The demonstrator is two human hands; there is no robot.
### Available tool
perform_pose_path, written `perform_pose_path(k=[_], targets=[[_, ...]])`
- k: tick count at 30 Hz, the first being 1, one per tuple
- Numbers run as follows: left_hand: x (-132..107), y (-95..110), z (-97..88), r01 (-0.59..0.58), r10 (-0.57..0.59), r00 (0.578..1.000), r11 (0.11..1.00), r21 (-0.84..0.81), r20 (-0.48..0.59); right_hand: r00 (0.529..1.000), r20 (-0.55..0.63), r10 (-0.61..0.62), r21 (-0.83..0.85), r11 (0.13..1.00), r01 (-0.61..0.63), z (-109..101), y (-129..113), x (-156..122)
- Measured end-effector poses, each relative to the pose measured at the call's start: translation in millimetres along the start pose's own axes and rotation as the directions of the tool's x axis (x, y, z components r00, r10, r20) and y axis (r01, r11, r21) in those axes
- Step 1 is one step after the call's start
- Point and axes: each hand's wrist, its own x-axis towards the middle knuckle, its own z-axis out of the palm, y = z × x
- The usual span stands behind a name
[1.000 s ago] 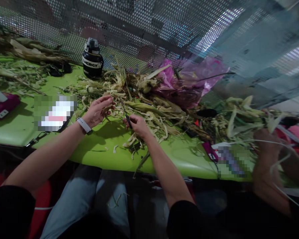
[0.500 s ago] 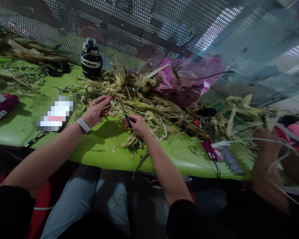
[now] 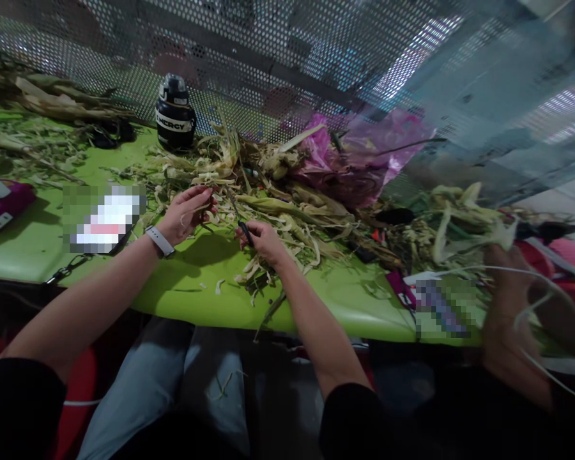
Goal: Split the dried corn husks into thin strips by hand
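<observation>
1. My right hand (image 3: 266, 241) rests at the near edge of the heap of husks (image 3: 292, 220), on the green bench (image 3: 196, 291). Its fingers (image 3: 255, 231) are pressed together round the dark handle of a thin tool (image 3: 243, 227).
2. The tool pokes out between my thumb and forefinger. Its slim point slants up and to my left over the husks, toward my other hand. It is too small and dark for me to say what kind of tool it is.
3. My left hand (image 3: 186, 214) is just across from it, close but apart, palm turned toward the tool, with a pale wristband (image 3: 160, 241) on the wrist.
4. The fingers of my left hand are curled in loosely. A thin husk strand (image 3: 191, 216) runs across the palm under them and out into the heap. I cannot tell whether I am gripping the strand or only touching it.
5. The tool's tip lies just beyond my left fingertips, over the same tangle of pale strips.
6. A black bottle (image 3: 175, 121) stands at the far side of the bench before a mesh screen (image 3: 268, 45). A pink bag (image 3: 364, 163) sits among the husks, well right of the bottle.
7. At my far right a co-worker's hand (image 3: 510, 313), blurred, is among more husks and thin white strands.
</observation>
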Motion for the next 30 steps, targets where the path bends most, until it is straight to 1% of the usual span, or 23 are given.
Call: perform_pose_path(k=[5,9,14,18,24,30], targets=[[-2.4,2.6,4.9,-0.001,0.003,0.999,0.999,0.043,-0.037,1.0,0.006,0.008,0.024,1.0,-0.008,-0.2,2.1,1.0],[-3.5,4.3,6.1,0.002,-0.001,1.0,0.998,0.061,-0.027,1.0,0.006,-0.001,0.013,1.0,0.001,-0.5,3.9,1.0],[-1.8,2.9,3.1,0.026,-0.023,0.999,0.997,0.077,-0.047,0.999,0.039,-0.002,-0.01,1.0,0.002,-0.8,2.2,-1.5],[-1.8,2.0,3.3,0.03,-0.029,0.999,0.998,0.055,-0.024,0.999,0.044,0.0,-0.018,1.0,0.001,-1.0,2.2,-2.3],[-2.2,1.6,5.0,0.017,-0.014,0.999,0.998,0.066,-0.043,0.999,0.034,-0.006,-0.04,0.999,0.007,-1.2,7.4,-0.2],[-0.6,-4.7,3.7,-0.033,0.034,0.999,0.992,0.125,-0.003,0.999,0.036,0.013,-0.028,1.0,-0.012,-0.2,1.1,-1.6]])
